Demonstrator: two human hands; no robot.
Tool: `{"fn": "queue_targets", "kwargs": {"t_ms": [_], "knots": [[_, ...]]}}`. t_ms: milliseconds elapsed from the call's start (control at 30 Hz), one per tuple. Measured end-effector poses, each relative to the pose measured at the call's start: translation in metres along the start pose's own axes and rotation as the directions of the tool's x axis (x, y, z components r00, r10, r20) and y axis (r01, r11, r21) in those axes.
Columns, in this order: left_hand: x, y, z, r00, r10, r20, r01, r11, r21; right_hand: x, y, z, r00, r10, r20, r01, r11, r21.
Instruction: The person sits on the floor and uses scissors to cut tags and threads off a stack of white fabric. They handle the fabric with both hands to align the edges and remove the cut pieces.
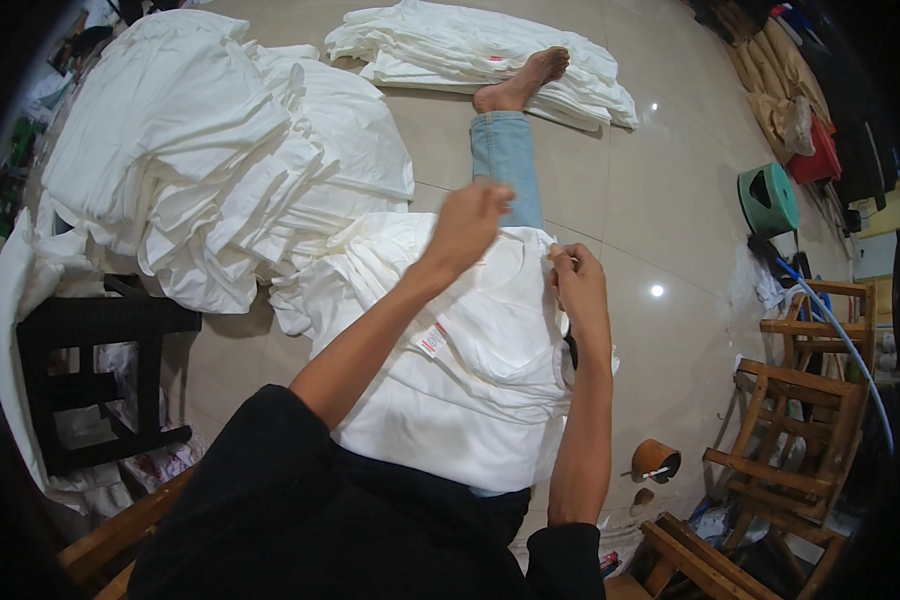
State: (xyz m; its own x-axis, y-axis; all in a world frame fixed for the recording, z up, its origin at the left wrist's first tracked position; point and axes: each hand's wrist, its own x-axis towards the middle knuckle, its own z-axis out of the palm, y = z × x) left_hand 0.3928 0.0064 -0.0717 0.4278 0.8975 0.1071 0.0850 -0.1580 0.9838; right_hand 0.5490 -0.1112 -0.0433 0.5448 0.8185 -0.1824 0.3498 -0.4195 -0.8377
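Observation:
A white garment [435, 400] with a small label [430, 340] lies bunched across my lap. My left hand [470, 225] is raised over its upper part, slightly blurred, with curled fingers; whether anything small is between them I cannot make out. At the garment's upper right edge, my right hand [575, 275] pinches the white fabric between thumb and fingers. A dark object, partly hidden, shows beside my right wrist. My leg in light blue denim [502, 150] stretches out beyond the garment, the bare foot against a stack of white garments [430, 50].
A large white fabric pile [170, 140] is at left, beside a black stool [90, 325]. At right are a green plastic stool [765, 195], brown bundles [770, 70], a red container [815, 150], wooden frames [790, 430], a blue hose [850, 350] and a brown pot [655, 455] on the tiled floor.

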Motion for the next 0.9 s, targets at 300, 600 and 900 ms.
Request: {"fn": "queue_targets", "kwargs": {"t_ms": [300, 600, 900], "knots": [[-0.22, -0.007, -0.217, 0.693, -0.102, -0.714, 0.413, 0.867, 0.277, -0.011, -0.006, -0.023, 0.998, -0.057, -0.022, 0.053, 0.986, -0.16], [-0.327, -0.053, -0.204, 0.596, 0.004, -0.803, 0.613, 0.643, 0.459, -0.045, -0.053, -0.008, 0.974, -0.147, 0.171, 0.199, 0.919, -0.342], [-0.151, 0.014, -0.122, 0.962, 0.169, -0.213, -0.05, 0.879, 0.475, -0.115, -0.087, -0.019, 0.917, -0.161, 0.365, 0.312, 0.859, -0.406]]}}
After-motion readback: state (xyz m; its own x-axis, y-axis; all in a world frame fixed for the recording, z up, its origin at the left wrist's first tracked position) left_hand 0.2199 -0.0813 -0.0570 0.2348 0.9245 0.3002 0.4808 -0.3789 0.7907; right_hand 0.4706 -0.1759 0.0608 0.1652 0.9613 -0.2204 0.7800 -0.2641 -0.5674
